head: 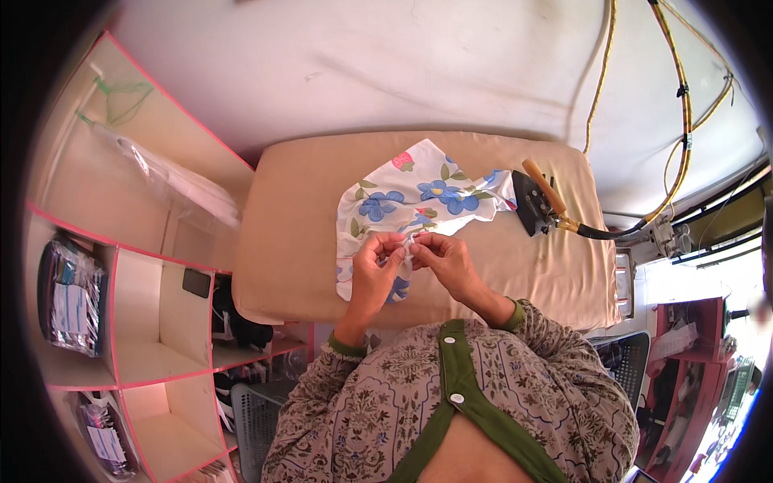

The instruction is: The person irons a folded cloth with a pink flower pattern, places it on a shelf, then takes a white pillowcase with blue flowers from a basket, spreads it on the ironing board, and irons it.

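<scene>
A white cloth garment (386,193) printed with blue flowers, green leaves and pink strawberries is spread over the tan padded ironing table (290,217). My left hand (378,264) pinches a small bunched part of its near edge between thumb and fingers. Right beside it, my right hand (445,261) grips the same bit of cloth, the fingertips of both hands almost meeting. What exactly lies between the fingertips is too small to tell. To the right, a steam iron (531,202) with a wooden handle rests at the end of the garment's narrow part.
A yellow-and-black hose (687,121) runs from the iron up along the wall. At left stand pink-edged shelves (163,259) with plastic-wrapped packs (72,302). Grey plastic baskets flank me, one at left (256,416) and one at right (634,368).
</scene>
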Demonstrator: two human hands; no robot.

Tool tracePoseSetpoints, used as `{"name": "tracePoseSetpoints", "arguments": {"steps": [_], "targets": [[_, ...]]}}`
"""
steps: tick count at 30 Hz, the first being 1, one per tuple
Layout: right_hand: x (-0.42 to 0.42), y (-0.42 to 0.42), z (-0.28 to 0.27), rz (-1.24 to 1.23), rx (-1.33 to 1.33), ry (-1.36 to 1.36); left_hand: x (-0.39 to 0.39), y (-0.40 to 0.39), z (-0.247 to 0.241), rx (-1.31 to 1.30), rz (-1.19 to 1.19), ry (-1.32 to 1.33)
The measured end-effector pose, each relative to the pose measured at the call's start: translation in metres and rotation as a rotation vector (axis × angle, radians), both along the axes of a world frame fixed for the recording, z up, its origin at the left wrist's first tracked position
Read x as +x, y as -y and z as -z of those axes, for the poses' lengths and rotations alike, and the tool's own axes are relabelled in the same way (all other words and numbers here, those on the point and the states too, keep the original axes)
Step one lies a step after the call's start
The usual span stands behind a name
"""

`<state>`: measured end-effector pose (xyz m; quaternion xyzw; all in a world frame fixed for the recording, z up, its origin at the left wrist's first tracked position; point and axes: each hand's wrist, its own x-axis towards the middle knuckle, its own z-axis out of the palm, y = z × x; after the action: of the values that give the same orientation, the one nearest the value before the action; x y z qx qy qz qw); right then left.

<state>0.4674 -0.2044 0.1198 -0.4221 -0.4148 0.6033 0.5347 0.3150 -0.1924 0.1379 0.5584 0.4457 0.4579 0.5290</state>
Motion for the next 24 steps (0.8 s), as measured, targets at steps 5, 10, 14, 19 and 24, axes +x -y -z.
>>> {"name": "tracePoseSetpoints", "arguments": {"steps": [5, 10, 14, 19, 24], "targets": [[0.006, 0.002, 0.011, -0.015, -0.112, -0.184, 0.005, -0.001, 0.002, 0.162, -0.044, -0.194], [0.004, 0.005, 0.018, -0.151, -0.211, -0.516, 0.005, 0.001, -0.001, 0.228, -0.034, -0.257], [0.000, 0.006, 0.018, -0.186, -0.238, -0.603, 0.007, 0.002, -0.004, 0.388, -0.093, -0.336], [-0.007, 0.006, 0.014, -0.159, -0.143, -0.545, -0.001, 0.008, -0.016, 0.302, -0.068, -0.345], [-0.015, 0.009, 0.018, -0.099, -0.031, -0.363, -0.008, 0.011, -0.007, 0.228, -0.089, -0.330]]}}
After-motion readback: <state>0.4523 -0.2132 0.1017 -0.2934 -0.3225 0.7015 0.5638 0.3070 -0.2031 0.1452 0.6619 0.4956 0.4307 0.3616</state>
